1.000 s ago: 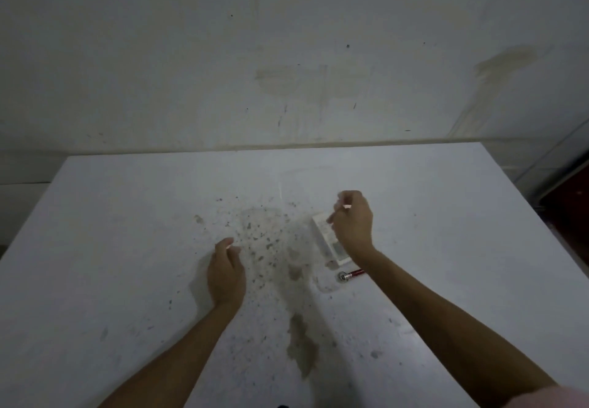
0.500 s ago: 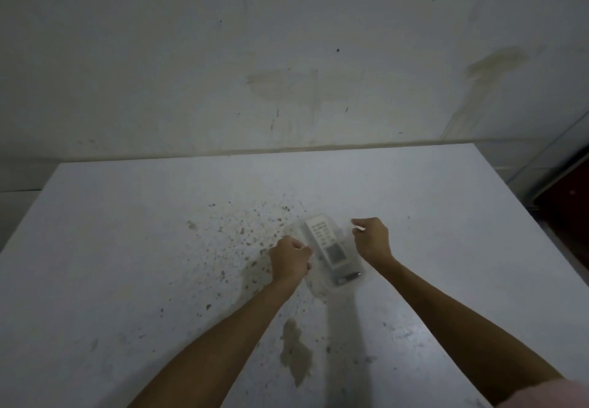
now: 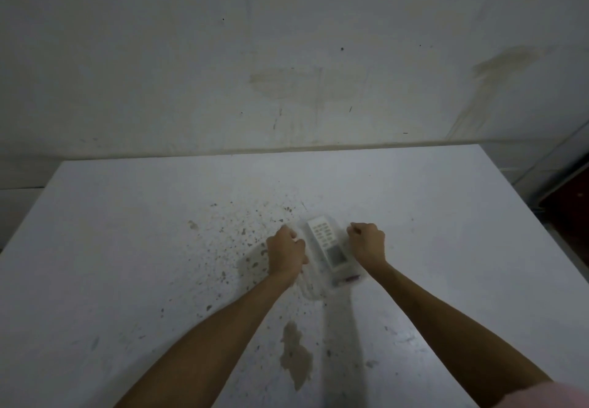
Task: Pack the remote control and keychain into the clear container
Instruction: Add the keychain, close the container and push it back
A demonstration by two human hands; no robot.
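A white remote control [image 3: 328, 245] lies inside the clear container [image 3: 314, 289] in the middle of the table, buttons facing up. A reddish keychain [image 3: 350, 278] rests at the remote's near end, inside the container. My left hand [image 3: 285, 253] is closed against the container's left side. My right hand [image 3: 368, 243] is closed against its right side. Whether a lid covers the container is hard to tell through the clear plastic.
The white table [image 3: 127, 248] is speckled with dark spots left of the container and has a brown stain [image 3: 296, 356] nearer to me. A stained wall [image 3: 287, 57] rises behind the far edge. A dark gap [image 3: 567, 203] lies off the right edge.
My left hand moved right from the bare table to the container's left side. My right hand shifted to its right side. The remote and keychain now show inside the container.
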